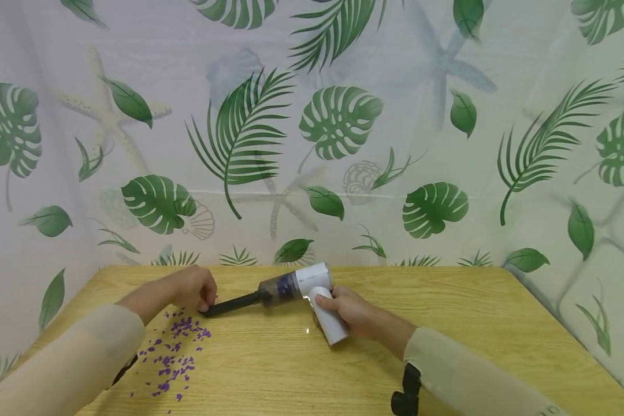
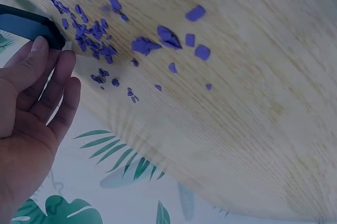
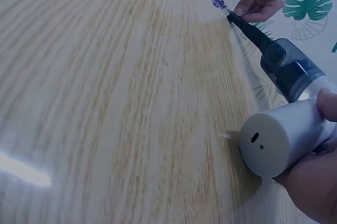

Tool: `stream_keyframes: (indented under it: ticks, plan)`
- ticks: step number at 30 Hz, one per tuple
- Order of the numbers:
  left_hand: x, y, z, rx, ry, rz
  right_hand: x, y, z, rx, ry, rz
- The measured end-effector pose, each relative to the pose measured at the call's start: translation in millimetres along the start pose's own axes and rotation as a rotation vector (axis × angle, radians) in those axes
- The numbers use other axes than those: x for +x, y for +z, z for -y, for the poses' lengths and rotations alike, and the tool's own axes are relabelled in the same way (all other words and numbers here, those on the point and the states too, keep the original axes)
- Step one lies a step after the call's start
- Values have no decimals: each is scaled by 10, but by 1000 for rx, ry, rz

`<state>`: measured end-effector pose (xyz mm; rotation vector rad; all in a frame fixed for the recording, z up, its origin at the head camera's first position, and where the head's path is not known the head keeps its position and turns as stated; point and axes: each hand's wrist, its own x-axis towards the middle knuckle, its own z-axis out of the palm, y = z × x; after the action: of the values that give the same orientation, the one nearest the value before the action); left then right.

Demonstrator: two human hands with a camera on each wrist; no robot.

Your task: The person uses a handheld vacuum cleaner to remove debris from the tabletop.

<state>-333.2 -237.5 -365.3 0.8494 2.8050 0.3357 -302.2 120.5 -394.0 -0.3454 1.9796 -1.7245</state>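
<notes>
A white handheld vacuum cleaner [image 1: 312, 280] with a clear dust cup [image 1: 279, 290] and a long black nozzle [image 1: 235, 304] lies across the middle of the head view, pointing left. My right hand [image 1: 355, 312] grips its handle, thumb over the near side. At the nozzle's far end, my left hand [image 1: 193, 288] pinches the tip between thumb and fingers, seen closer in the left wrist view, where the thumb [image 2: 38, 46] lies against the black tip. Small purple scraps [image 1: 167, 361] are scattered beside the tip. Dark purple bits show inside the dust cup [image 3: 287, 68].
Everything is on a light wooden table [image 1: 447, 323]. A white cloth [image 1: 385, 138] printed with green leaves hangs behind its back edge and along both sides. The scraps spread from the nozzle tip toward the table's near left part.
</notes>
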Motion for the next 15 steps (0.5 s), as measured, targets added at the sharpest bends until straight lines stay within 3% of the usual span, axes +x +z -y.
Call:
stream_keyframes:
  ticks: [8, 15]
  plan:
    - [-20, -9, -92, 18, 54, 35, -73, -52, -25, -13, -3, 23]
    - [-58, 4, -183, -28, 3, 105, -139, -67, -46, -48, 10, 22]
